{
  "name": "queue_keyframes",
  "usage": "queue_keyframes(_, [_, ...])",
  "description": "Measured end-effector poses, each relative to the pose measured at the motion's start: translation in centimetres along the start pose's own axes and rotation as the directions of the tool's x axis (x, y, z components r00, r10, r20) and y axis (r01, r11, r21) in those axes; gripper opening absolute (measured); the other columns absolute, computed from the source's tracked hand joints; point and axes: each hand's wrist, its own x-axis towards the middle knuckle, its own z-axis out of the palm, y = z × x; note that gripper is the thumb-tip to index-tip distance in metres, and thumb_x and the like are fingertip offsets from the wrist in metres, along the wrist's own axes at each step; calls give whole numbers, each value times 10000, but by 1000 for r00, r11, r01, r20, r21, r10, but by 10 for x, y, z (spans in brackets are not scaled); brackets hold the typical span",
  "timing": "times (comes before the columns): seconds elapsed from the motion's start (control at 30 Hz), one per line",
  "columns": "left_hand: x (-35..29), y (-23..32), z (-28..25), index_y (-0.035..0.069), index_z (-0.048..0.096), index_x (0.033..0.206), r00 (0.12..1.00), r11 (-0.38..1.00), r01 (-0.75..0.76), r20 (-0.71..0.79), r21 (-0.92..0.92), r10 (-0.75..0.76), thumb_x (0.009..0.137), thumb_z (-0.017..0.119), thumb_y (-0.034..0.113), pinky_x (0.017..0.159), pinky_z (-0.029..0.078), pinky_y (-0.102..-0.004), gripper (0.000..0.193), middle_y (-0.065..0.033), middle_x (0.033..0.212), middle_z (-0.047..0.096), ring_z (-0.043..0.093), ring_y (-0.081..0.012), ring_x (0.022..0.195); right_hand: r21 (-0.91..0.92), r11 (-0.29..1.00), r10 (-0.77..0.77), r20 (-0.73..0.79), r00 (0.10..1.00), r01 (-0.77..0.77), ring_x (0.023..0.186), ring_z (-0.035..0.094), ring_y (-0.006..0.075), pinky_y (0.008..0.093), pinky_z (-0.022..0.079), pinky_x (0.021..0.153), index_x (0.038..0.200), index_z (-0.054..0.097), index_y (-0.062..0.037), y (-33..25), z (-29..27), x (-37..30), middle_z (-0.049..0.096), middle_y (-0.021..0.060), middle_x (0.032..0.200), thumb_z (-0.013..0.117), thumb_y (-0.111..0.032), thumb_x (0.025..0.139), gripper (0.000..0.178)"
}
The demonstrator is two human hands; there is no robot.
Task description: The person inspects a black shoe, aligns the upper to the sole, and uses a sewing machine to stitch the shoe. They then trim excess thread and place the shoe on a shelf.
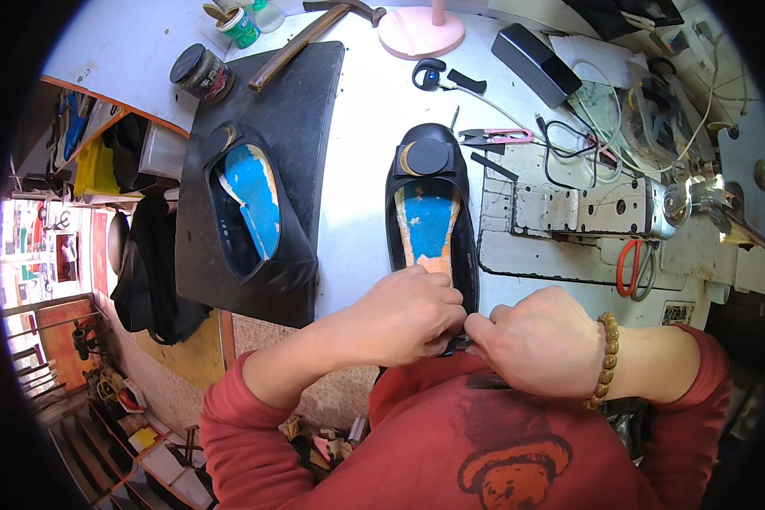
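A black flat shoe (pixel 474 255) lies on the white tabletop in front of me, toe pointing away, with a round ornament on its toe. Inside it, a blue patch (pixel 427 223) and worn tan edges show on the footbed. My left hand (pixel 412 316) is closed at the shoe's heel end, its knuckles over the footbed. At the right side of the heel, my right hand (pixel 540 342) is closed too, thumb and forefinger pinched at the rim. The fingertips of both hands are mostly hidden. The matching shoe (pixel 282 246) rests tilted on a black mat to the left.
The black mat (pixel 331 110) also carries a hammer (pixel 302 44) and a dark jar (pixel 202 75). Pink-handled snips (pixel 506 136) and cables lie beyond the shoe. To the right stand a sewing machine arm (pixel 586 212) and red-and-grey-handled scissors (pixel 633 270).
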Motion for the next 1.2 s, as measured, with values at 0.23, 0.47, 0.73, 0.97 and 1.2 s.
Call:
queue_keyframes(0.23, [1,-5,0,55,612,829,999,998,-45,6,-37,46,685,720,90,730,428,-385,184,-68,808,562,547,-272,827,-39,997,78,157,984,-73,572,637,282,419,480,503,899,589,-74,-3,-10,12,632,103,660,565,-300,908,227])
queue_keyframes(0.47, [4,-9,1,50,636,851,998,995,-46,47,-83,50,710,710,91,752,441,-388,165,-80,829,578,557,-279,847,149,916,294,387,874,-374,815,680,324,424,540,704,891,687,-16,-2,-25,26,693,163,827,558,-207,880,231])
queue_keyframes(0.73, [4,-11,5,54,628,829,997,989,-69,37,-131,75,703,719,92,768,441,-388,161,-75,879,603,563,-279,877,219,864,317,462,828,-453,843,672,358,433,534,737,877,691,9,1,-23,32,687,194,867,571,-208,856,250])
queue_keyframes(0.97, [2,-11,7,66,625,816,997,992,-69,14,-104,70,701,716,97,768,436,-382,150,-70,866,590,558,-278,874,263,871,275,441,854,-416,862,666,374,442,532,766,896,692,11,6,-20,35,681,222,886,610,-217,844,248])
queue_keyframes(1.2, [-4,-4,-15,68,598,746,991,994,-47,-129,-96,35,727,663,121,705,435,-384,86,-68,767,556,553,-273,814,259,897,279,299,913,-359,826,657,384,460,524,744,949,641,9,6,-21,21,668,212,815,604,-226,861,254])
